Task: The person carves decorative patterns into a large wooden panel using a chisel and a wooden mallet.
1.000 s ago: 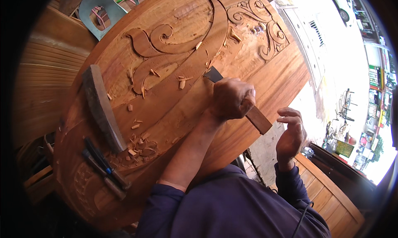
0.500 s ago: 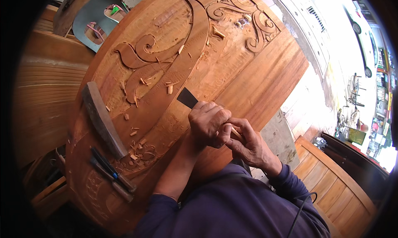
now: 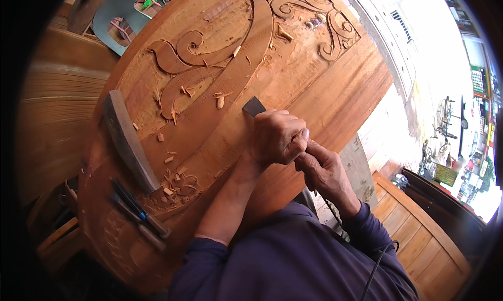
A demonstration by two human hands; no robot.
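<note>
My left hand (image 3: pixel 279 137) is wrapped round a chisel, whose broad dark blade (image 3: pixel 253 106) rests on a carved wooden panel (image 3: pixel 361 96). Just below it to the right, my right hand (image 3: pixel 327 172) curls round the handle end, which is mostly hidden by the fingers. Raised scrollwork covers the upper part of the panel, and pale wood chips (image 3: pixel 221 101) are scattered over it. A long dark wooden bar (image 3: pixel 130 141) lies along the panel's left side. Below that sit several narrow tools (image 3: pixel 137 217) with dark and blue parts.
A grey-green plastic chair (image 3: pixel 105 26) and slatted wooden pieces (image 3: pixel 60 112) stand left of the panel. Another wooden panel (image 3: pixel 419 225) is at lower right. Pale paving (image 3: pixel 387 117) runs along the right, with a bicycle (image 3: pixel 446 123) and vehicles farther out.
My right hand, raised and apart a second ago, has come onto the chisel's handle below my left. Since half a second ago, the blade has shifted slightly up and right on the panel.
</note>
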